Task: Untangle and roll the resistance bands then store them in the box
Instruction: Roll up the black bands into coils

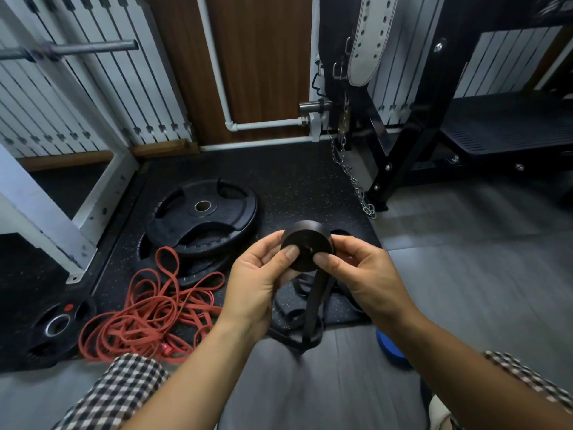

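A black resistance band is wound into a tight disc-shaped roll (305, 242) held up at the centre of the view. My left hand (259, 280) grips its left side with the thumb on the flat face. From the right, my right hand (356, 270) pinches the roll with the thumb near its centre. The unrolled tail of the black band (311, 308) hangs down to a loose heap on the floor. A tangled pile of red resistance bands (148, 311) lies on the mat at lower left. No box is in view.
Black weight plates (201, 214) are stacked on the speckled rubber mat behind the red bands, and a smaller plate (57, 325) lies at far left. A chain (353, 178), a black rack frame and a white lifting belt stand at the back right. A blue object (389, 346) sits below my right forearm.
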Motion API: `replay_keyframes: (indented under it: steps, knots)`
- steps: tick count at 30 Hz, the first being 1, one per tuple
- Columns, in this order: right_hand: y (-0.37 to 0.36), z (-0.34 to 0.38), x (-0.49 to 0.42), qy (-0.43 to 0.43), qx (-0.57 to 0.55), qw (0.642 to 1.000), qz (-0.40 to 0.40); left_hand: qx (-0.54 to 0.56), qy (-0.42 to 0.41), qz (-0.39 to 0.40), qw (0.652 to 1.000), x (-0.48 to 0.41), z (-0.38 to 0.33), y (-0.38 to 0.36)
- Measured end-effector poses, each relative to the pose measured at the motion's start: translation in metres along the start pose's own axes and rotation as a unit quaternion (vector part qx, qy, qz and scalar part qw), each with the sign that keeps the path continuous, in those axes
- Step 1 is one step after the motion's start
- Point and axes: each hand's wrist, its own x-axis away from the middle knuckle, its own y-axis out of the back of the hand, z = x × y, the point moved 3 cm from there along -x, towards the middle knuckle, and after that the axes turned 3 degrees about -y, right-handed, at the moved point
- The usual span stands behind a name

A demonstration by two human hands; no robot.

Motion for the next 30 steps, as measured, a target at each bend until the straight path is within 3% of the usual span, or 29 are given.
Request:
replay_keyframes:
  steps: [3,6,9,11,13,17,21,23,25,30]
  knots:
    - [0.002,0.003,-0.002,0.006,0.031,0.999,0.034,0.012,0.026,0.014,0.999,0.0,0.002,0.002]
    - [0.013,0.006,-0.007,0.031,0.188,0.981,0.027,-0.173,0.002,0.065,0.983,-0.006,-0.004,0.009]
    - [0.018,0.002,-0.008,0.1,0.476,0.873,0.036,-0.395,-0.085,0.124,0.906,-0.01,-0.009,0.012]
    - [0.014,-0.001,-0.004,0.103,0.521,0.846,0.056,-0.464,-0.121,0.17,0.861,-0.008,-0.007,0.006]
    - [0.013,-0.001,-0.003,0.108,0.492,0.862,0.056,-0.469,-0.142,0.166,0.856,-0.006,-0.006,0.003]
    - [0.016,0.01,-0.004,0.08,0.355,0.931,0.016,-0.376,-0.125,0.116,0.911,-0.008,-0.012,0.004]
    - [0.015,0.01,-0.004,0.029,0.295,0.955,0.034,-0.265,-0.111,0.069,0.956,-0.006,-0.018,0.003]
    - [0.013,0.01,-0.005,-0.01,0.178,0.982,0.056,-0.183,-0.096,0.056,0.977,-0.006,-0.02,0.003]
    - [0.012,0.013,-0.005,-0.015,0.103,0.993,0.063,-0.116,-0.066,0.058,0.989,-0.006,-0.02,0.005]
    - [0.013,0.019,-0.003,-0.004,0.082,0.993,0.08,-0.058,0.02,0.054,0.997,-0.006,-0.015,0.008]
